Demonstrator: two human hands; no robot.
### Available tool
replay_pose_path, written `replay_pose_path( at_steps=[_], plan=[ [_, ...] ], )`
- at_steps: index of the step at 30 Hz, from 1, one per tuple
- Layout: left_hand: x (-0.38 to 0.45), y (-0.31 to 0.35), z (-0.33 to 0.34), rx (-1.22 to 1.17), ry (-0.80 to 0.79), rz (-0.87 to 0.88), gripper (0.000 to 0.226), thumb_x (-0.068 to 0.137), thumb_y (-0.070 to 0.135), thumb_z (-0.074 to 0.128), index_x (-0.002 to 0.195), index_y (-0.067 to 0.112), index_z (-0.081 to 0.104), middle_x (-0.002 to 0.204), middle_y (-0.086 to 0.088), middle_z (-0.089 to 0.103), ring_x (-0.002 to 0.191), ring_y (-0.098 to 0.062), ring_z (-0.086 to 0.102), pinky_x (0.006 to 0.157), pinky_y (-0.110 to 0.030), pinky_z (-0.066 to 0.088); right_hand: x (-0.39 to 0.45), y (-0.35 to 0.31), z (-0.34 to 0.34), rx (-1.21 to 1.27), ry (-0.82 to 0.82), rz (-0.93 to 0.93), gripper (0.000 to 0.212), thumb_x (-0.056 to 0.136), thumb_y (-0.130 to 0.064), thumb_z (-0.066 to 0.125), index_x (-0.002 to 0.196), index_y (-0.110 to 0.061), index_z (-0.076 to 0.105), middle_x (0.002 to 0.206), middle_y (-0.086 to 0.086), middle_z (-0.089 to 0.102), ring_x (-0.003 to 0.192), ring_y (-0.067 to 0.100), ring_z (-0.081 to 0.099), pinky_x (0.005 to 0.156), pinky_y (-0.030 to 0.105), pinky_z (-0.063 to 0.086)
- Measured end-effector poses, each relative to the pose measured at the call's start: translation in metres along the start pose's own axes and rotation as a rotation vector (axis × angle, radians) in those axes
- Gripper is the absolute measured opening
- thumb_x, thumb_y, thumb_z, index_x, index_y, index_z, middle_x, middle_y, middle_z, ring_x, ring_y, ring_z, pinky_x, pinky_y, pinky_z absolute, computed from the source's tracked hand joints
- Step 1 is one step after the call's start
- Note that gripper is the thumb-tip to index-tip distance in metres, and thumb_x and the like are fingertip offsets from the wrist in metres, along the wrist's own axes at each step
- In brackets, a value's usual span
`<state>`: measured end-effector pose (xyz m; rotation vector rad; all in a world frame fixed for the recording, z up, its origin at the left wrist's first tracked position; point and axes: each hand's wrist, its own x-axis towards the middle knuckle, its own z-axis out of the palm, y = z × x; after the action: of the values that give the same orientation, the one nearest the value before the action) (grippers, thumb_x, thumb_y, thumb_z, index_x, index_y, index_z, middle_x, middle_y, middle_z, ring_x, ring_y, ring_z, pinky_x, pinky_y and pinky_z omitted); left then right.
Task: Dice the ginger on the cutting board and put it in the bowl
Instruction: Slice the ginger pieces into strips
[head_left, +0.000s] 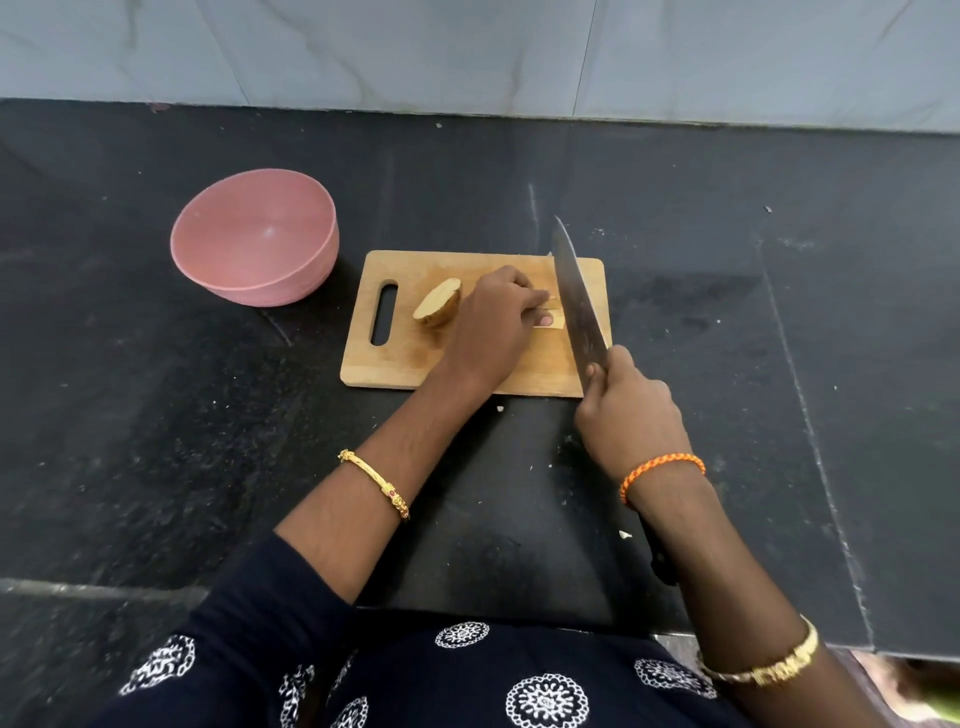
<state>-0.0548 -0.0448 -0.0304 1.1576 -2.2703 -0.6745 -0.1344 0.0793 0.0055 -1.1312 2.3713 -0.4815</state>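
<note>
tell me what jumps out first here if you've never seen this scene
The big knife draws the eye: the right hand grips it with the blade angled across the right part of the wooden cutting board. Beside the blade, the left hand pins down a thin pale piece of ginger, with a larger cut chunk lying to its left. A pink bowl stands empty left of the board.

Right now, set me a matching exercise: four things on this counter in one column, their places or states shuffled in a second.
Things:
1. round pink plastic bowl
2. long steel kitchen knife
3. cut half of ginger
4. rectangular wooden cutting board

Places or states:
A. gripped by the right hand
B. empty, left of the board
C. under the left hand
D. lying cut face up, near the handle slot

Pairs: 1-B, 2-A, 3-D, 4-C
</note>
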Motion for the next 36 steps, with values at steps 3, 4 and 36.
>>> replay_pose_path(
  at_steps=[3, 4, 36],
  plan=[
    [-0.001, -0.001, 0.003, 0.036, 0.011, 0.030, 0.027, 0.090, 0.017, 0.059, 0.115, 0.007, 0.065, 0.101, -0.007, 0.064, 0.096, -0.019, 0.054, 0.082, -0.034, 0.048, 0.007, -0.003, 0.006, -0.017, -0.010, 0.001, 0.022, 0.100, -0.027, 0.032, 0.108, -0.011, 0.043, 0.078, 0.011, 0.044, 0.076, 0.036, 0.047, 0.067, 0.036, 0.041],
    [-0.001, -0.002, 0.004, 0.049, 0.015, 0.039, 0.027, 0.091, 0.017, 0.058, 0.115, 0.008, 0.065, 0.100, -0.008, 0.065, 0.096, -0.020, 0.054, 0.081, -0.035, 0.049, 0.007, -0.003, 0.007, -0.015, -0.010, 0.003, 0.022, 0.100, -0.027, 0.032, 0.109, -0.010, 0.043, 0.081, 0.012, 0.044, 0.078, 0.038, 0.049, 0.068, 0.037, 0.041],
    [0.002, -0.002, -0.002, 0.105, -0.079, 0.059, 0.026, 0.096, 0.010, 0.048, 0.116, 0.006, 0.065, 0.100, -0.009, 0.061, 0.097, -0.020, 0.054, 0.081, -0.038, 0.051, -0.032, 0.009, -0.015, -0.103, -0.146, 0.069, 0.018, 0.099, -0.030, 0.033, 0.099, -0.013, 0.041, 0.086, 0.017, 0.055, 0.084, 0.040, 0.057, 0.076, 0.043, 0.050]
  ],
)
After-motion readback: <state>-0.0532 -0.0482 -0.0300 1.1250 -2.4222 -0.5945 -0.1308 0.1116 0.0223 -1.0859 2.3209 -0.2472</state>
